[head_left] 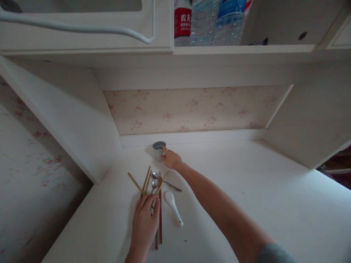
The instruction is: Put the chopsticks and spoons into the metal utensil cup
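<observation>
white counter (227, 204): two hands (146, 218), one cup (157, 155), three spoons (170, 201).

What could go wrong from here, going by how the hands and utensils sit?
The grey round cup might tip if the right hand, touching just one side at the rim, pushes unevenly.

The slim light-brown wooden chopsticks splay in different directions by the left hand, so some could slip or roll if gathered together.

The glossy white spoon lies loose between the left hand and right forearm; either could knock it.
</observation>
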{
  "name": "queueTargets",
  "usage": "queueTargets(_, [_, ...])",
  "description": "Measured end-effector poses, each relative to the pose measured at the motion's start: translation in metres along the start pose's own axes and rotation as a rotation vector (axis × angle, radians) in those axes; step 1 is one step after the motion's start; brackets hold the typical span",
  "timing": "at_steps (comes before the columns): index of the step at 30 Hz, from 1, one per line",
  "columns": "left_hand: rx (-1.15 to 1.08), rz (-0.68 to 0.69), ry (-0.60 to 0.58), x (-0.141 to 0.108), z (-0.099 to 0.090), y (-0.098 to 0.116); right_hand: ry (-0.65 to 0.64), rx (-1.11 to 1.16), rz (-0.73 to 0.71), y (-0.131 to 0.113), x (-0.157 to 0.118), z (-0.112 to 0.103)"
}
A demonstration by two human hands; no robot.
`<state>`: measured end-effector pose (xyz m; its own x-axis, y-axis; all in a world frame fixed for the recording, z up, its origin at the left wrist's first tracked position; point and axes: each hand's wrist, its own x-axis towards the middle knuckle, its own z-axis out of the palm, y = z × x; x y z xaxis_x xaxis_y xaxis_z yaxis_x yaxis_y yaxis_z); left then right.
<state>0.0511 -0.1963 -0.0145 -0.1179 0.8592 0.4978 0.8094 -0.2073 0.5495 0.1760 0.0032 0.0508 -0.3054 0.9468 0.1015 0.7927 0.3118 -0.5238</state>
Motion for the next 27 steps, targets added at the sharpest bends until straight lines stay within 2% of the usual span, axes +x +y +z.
queueTargets(4, [-0.054, 0.012, 0.034, 0.002, 0.0, 0.001, 0.066, 0.012, 0.0, 0.003, -0.002, 0.002])
queueTargets(9, [-0.046, 0.067, -0.031, -0.003, 0.003, 0.004, 0.221, 0.109, -0.004, 0.02, -0.022, -0.017])
queueTargets(12, [-0.029, 0.106, -0.07, -0.006, 0.005, 0.007, 0.323, 0.203, -0.002, 0.041, -0.051, -0.034])
queueTargets(17, [-0.02, 0.152, -0.13, -0.008, 0.007, 0.013, 0.462, 0.353, 0.066, 0.085, -0.12, -0.053])
queueTargets(22, [-0.005, 0.176, -0.133, -0.011, 0.009, 0.012, 0.492, 0.45, 0.097, 0.113, -0.181, -0.046])
queueTargets(24, [0.003, 0.183, -0.127, -0.012, 0.009, 0.011, 0.475, 0.496, 0.092, 0.117, -0.194, -0.042])
queueTargets(27, [0.016, 0.185, -0.108, -0.013, 0.009, 0.011, 0.452, 0.527, 0.077, 0.117, -0.2, -0.038])
